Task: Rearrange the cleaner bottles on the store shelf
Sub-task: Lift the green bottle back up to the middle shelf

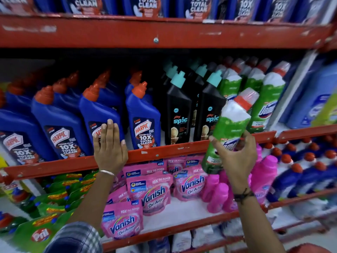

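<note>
My right hand (237,154) grips a green and white Domex bottle (229,125) with a red cap, tilted to the right, in front of the middle shelf edge (164,152). My left hand (109,145) lies flat, fingers up, against the front of a blue Harpic bottle (94,114) and the shelf edge. Along the middle shelf stand blue Harpic bottles (144,121), then black Spic bottles (177,114) with teal caps, then green Domex bottles (264,105) on the right.
Pink Vanish pouches (151,194) and pink bottles (264,176) fill the shelf below, with green Pril packs (42,232) at the left. Pale blue bottles (313,99) stand far right. More Harpic bottles (145,6) sit on the upper shelf.
</note>
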`<move>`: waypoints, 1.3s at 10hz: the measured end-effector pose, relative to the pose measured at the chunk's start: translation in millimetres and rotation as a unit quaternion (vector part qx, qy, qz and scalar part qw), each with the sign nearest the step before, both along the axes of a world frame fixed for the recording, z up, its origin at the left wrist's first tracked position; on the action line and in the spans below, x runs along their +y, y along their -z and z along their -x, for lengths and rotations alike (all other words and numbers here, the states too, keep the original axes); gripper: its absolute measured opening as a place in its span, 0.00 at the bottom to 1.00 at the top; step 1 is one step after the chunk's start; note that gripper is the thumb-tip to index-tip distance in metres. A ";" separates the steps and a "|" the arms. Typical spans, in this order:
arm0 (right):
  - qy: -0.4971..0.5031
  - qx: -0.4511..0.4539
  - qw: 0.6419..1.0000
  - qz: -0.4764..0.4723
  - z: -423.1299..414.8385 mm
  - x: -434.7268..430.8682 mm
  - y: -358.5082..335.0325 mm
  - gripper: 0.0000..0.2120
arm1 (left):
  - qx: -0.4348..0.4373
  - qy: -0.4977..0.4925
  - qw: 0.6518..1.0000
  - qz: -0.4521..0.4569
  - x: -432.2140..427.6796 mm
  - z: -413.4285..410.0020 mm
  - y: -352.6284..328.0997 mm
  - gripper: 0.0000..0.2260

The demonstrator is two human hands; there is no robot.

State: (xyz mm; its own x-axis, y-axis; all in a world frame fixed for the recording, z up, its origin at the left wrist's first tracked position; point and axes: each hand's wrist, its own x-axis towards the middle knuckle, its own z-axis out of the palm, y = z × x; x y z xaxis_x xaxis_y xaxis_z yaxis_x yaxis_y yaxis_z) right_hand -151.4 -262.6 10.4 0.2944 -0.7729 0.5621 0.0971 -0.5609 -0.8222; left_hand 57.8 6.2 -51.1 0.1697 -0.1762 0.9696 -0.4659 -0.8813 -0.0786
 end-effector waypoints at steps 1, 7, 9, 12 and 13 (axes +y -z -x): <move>0.029 0.002 1.000 0.011 -4.3 -26.5 -29.8 0.39 | -0.005 -0.002 1.000 0.000 -0.5 -0.5 0.2 0.27; 0.003 0.038 0.999 0.014 -59.6 -104.8 -63.7 0.43 | -0.018 -0.015 1.000 0.001 -1.4 -0.8 -1.0 0.28; 0.006 0.067 0.998 0.007 -63.7 -111.4 -50.4 0.44 | -0.022 -0.014 1.000 0.001 -1.2 -1.3 -1.0 0.28; 0.016 0.150 0.988 0.038 -61.5 -119.5 -57.0 0.44 | -0.018 -0.018 1.000 -0.001 -1.4 -0.3 -1.8 0.28; 0.022 0.167 0.984 0.059 -58.2 -117.4 -55.6 0.47 | -0.008 -0.026 1.000 0.000 -0.8 2.4 -2.2 0.28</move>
